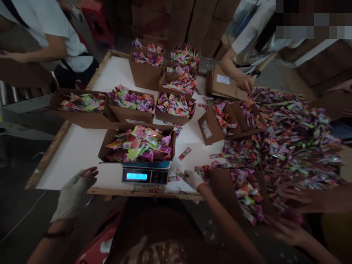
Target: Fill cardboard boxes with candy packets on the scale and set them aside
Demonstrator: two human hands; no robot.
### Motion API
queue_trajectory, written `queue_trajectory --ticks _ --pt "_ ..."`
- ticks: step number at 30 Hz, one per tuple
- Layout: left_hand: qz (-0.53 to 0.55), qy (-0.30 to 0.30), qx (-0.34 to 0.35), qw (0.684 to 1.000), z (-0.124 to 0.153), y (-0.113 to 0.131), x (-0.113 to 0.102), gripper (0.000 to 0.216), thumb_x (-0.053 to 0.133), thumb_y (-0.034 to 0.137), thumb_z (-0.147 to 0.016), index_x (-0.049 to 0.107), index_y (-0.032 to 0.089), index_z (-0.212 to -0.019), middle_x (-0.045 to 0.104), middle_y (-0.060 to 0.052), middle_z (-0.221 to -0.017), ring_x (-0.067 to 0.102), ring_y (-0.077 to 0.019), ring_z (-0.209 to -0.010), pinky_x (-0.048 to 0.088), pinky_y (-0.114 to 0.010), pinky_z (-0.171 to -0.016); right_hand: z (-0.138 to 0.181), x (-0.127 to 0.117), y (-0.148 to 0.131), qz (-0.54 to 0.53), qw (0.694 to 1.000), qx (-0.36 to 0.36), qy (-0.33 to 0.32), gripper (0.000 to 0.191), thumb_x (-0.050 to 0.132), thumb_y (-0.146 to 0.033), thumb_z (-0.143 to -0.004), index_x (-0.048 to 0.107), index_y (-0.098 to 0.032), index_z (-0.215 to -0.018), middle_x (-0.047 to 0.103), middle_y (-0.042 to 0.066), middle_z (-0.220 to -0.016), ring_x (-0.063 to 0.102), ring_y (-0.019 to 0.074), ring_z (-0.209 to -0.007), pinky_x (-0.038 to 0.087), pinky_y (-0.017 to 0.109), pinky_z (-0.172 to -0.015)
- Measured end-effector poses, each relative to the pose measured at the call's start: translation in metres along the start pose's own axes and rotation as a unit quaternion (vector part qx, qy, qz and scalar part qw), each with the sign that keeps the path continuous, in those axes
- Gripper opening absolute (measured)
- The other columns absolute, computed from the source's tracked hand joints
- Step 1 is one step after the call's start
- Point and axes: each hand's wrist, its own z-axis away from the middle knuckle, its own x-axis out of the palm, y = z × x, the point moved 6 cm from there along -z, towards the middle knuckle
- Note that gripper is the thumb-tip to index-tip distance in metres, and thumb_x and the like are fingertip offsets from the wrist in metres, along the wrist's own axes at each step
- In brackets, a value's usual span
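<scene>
We work at a white-topped table (82, 146) with a wooden edge, in dim light; stacked cardboard cartons (189, 22) stand behind it, above a dark floor (19, 212).

Filled cartons and a heap of sachets on the white counter (82, 146)

Six open cartons (132, 106) of bright sachets stand at the counter's middle and far end. A large loose heap (294, 135) covers the right side, with a tipped carton (217, 124) beside it. Stacked boxes (192, 22) rise behind; co-workers stand far left and far right.
</scene>
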Motion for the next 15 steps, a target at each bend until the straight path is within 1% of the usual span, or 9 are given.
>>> queue_trajectory --ticks 1,2,4,6,8,10,12,13,15 --pt "0.006 -0.008 0.009 1.0 -0.003 0.003 0.005 0.06 0.097 0.057 -0.049 0.082 0.028 -0.099 0.086 -0.012 -0.108 0.073 -0.0495 -0.144 0.044 -0.065 -0.14 0.003 -0.016 0.006 0.004 1.0 0.018 0.012 0.022 0.079 -0.017 -0.102 0.067 -0.02 -0.083 0.069 0.0 -0.081 0.067 0.0185 -0.079 0.058 0.033 -0.077" --pt "0.011 -0.014 0.018 1.0 -0.005 0.006 0.009 0.059 0.097 0.058 -0.052 0.082 0.027 -0.1 0.086 -0.012 -0.112 0.074 -0.0475 -0.142 0.045 -0.063 -0.14 0.007 -0.033 0.009 0.0 0.999 0.026 0.027 0.027 0.075 -0.013 -0.098 0.06 -0.022 -0.077 0.063 -0.001 -0.074 0.063 0.0183 -0.077 0.055 0.032 -0.076" --pt "0.022 -0.017 0.036 0.999 -0.008 0.014 0.016 0.057 0.094 0.06 -0.057 0.081 0.025 -0.101 0.086 -0.013 -0.117 0.076 -0.0431 -0.138 0.052 -0.058 -0.135 0.019 -0.071 0.002 -0.055 0.996 0.001 0.074 0.028 0.071 -0.017 -0.095 0.053 -0.025 -0.075 0.058 -0.002 -0.073 0.06 0.0187 -0.077 0.053 0.032 -0.076" --pt "0.026 -0.016 0.053 0.998 -0.011 0.022 0.02 0.056 0.092 0.061 -0.061 0.082 0.023 -0.102 0.085 -0.014 -0.116 0.078 -0.0391 -0.133 0.06 -0.051 -0.124 0.034 -0.108 -0.027 -0.153 0.978 -0.081 0.119 0.027 0.074 -0.033 -0.095 0.054 -0.027 -0.079 0.06 -0.002 -0.078 0.059 0.0192 -0.078 0.053 0.032 -0.076" --pt "0.02 -0.019 0.071 0.997 -0.014 0.029 0.024 0.058 0.09 0.063 -0.065 0.083 0.022 -0.105 0.086 -0.013 -0.112 0.08 -0.0347 -0.125 0.065 -0.042 -0.111 0.05 -0.136 -0.071 -0.222 0.951 -0.172 0.127 0.033 0.081 -0.049 -0.092 0.058 -0.026 -0.083 0.061 -0.001 -0.081 0.058 0.0188 -0.077 0.052 0.032 -0.073" --pt "0.015 -0.028 0.09 0.995 -0.019 0.034 0.026 0.064 0.09 0.065 -0.066 0.085 0.021 -0.111 0.087 -0.011 -0.109 0.08 -0.0312 -0.114 0.066 -0.037 -0.1 0.06 -0.15 -0.12 -0.232 0.942 -0.221 0.095 0.036 0.085 -0.055 -0.089 0.065 -0.025 -0.094 0.063 -0.002 -0.083 0.056 0.0165 -0.072 0.049 0.029 -0.068" --pt "0.016 -0.05 0.102 0.993 -0.025 0.034 0.028 0.069 0.094 0.065 -0.065 0.086 0.021 -0.116 0.087 -0.009 -0.108 0.078 -0.0288 -0.108 0.065 -0.035 -0.096 0.061 -0.155 -0.159 -0.23 0.943 -0.228 0.082 0.041 0.085 -0.053 -0.088 0.07 -0.025 -0.113 0.067 -0.003 -0.09 0.056 0.0138 -0.066 0.048 0.028 -0.065" --pt "0.027 -0.061 0.104 0.992 -0.029 0.033 0.03 0.07 0.095 0.066 -0.065 0.086 0.021 -0.119 0.087 -0.008 -0.11 0.078 -0.0277 -0.108 0.065 -0.034 -0.097 0.058 -0.157 -0.171 -0.226 0.944 -0.22 0.097 0.046 0.084 -0.051 -0.088 0.069 -0.025 -0.122 0.07 -0.002 -0.096 0.056 0.0129 -0.065 0.049 0.028 -0.065" --pt "0.062 -0.083 0.102 0.989 -0.035 0.028 0.036 0.072 0.094 0.072 -0.069 0.085 0.022 -0.121 0.087 -0.008 -0.117 0.078 -0.0267 -0.113 0.064 -0.033 -0.099 0.046 -0.158 -0.178 -0.203 0.95 -0.178 0.158 0.051 0.083 -0.048 -0.087 0.068 -0.024 -0.129 0.074 0.001 -0.106 0.058 0.0128 -0.066 0.051 0.028 -0.066"
